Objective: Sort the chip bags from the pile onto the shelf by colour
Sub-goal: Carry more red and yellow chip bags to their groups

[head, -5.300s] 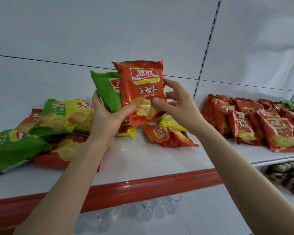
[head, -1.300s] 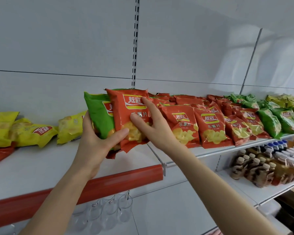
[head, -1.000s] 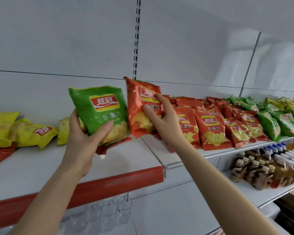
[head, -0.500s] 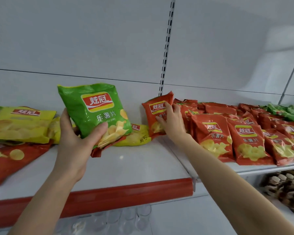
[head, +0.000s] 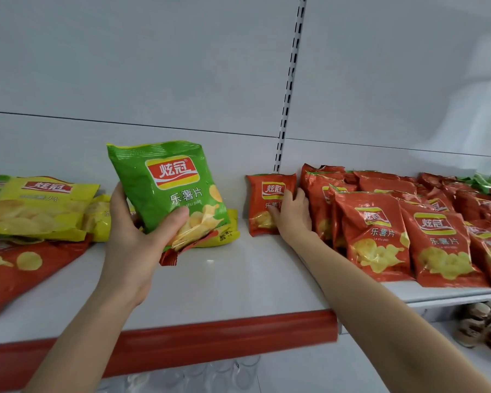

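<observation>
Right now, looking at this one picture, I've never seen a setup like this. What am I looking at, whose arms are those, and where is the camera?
There is no machine here: the grips are a person's two bare hands. The picture comes from a camera worn on that person's head, looking forward and down, so the arms reach in from below. The left grip holds up a green bag of chips. The right grip holds a red bag upright on the white shelf, at the left end of a red row. At the far left, yellow bags lie in a loose pile.
</observation>
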Motion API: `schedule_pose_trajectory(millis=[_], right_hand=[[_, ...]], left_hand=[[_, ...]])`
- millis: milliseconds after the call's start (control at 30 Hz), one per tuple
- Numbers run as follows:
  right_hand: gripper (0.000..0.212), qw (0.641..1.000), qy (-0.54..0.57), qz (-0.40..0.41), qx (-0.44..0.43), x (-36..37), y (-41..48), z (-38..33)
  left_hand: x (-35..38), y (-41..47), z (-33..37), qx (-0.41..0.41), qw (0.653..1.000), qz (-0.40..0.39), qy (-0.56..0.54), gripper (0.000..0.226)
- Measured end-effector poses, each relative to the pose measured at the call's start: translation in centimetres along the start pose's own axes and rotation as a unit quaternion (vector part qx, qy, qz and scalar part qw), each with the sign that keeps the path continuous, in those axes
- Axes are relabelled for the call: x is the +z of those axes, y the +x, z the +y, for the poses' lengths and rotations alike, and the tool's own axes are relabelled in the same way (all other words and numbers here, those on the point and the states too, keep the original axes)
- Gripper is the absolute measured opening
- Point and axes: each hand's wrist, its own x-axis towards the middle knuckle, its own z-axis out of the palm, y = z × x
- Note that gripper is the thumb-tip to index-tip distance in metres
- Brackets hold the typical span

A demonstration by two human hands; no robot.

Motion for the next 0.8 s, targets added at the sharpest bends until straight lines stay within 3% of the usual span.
schedule_pose_trajectory(millis=[133, 233, 367, 500, 667, 800], right_hand=[[0.039, 0.992, -0.075, 0.032, -0.096, 0.3, 0.1, 0.2], [0.036, 0.989, -0.081, -0.004, -0.124, 0.2, 0.1, 0.2], [0.029, 0.986, 0.094, 0.046, -0.131, -1.7, -0.3, -1.4], [0.028, 0.927, 0.357, -0.01, -0.114, -5.9, -2.8, -5.0], [0.036, 0.868, 0.458, -0.107, -0.156, -7.9, -6.1, -7.5], [0.033, 0.848, 0.504, -0.1, -0.134, -8.8, -7.2, -7.8]], left_hand=[[0.4, -0.1, -0.1, -0.003, 1.0, -0.006, -0.015, 0.085], [0.4, -0.1, -0.1, -0.005, 1.0, -0.016, -0.015, 0.086], [0.4, -0.1, -0.1, -0.007, 0.999, -0.038, -0.01, 0.096], [1.1, 0.0, 0.1, 0.004, 0.999, -0.034, -0.024, 0.089], [2.5, -0.2, 0.7, 0.012, 0.999, -0.036, -0.035, 0.092], [3.0, -0.5, 1.0, 0.007, 0.997, -0.055, -0.053, 0.092]])
